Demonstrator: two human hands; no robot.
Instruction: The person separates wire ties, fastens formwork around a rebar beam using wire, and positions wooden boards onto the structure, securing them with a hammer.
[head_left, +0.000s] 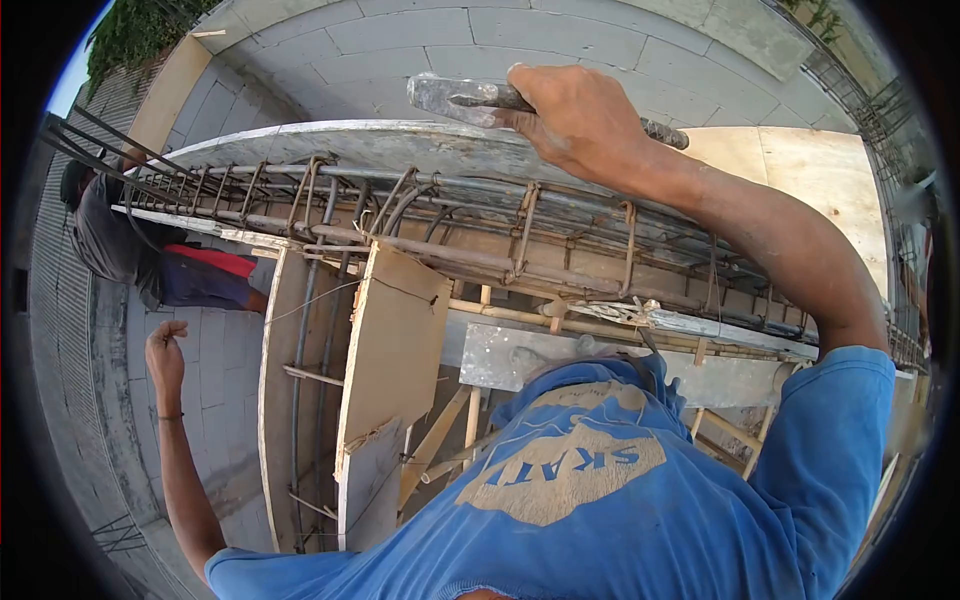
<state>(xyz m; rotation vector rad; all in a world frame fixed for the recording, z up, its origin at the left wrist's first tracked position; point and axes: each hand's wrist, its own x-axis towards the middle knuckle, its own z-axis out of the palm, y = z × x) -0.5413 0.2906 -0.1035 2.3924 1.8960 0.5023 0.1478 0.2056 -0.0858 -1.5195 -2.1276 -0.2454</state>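
Observation:
My right hand point(580, 110) grips a hammer point(440, 97), raised over the long steel rebar cage point(460, 255). Its grey, worn head points left, and the dark handle end sticks out behind my wrist. Off to the left, my left hand point(165, 365) is held up with its fingers curled together, away from the formwork; anything inside it is too small to make out. Between my hands, an upright wooden formwork panel point(395, 320) meets the cage. A long form board point(400, 145) runs along the cage's far side.
A co-worker in dark clothes point(115, 240) is beside the cage's left end. Grey block walls point(390, 50) rise beyond. Plywood point(800, 180) lies at the right. Wooden and bamboo supports point(473, 425) stand below the cage, near a speckled board point(490, 357) by my body.

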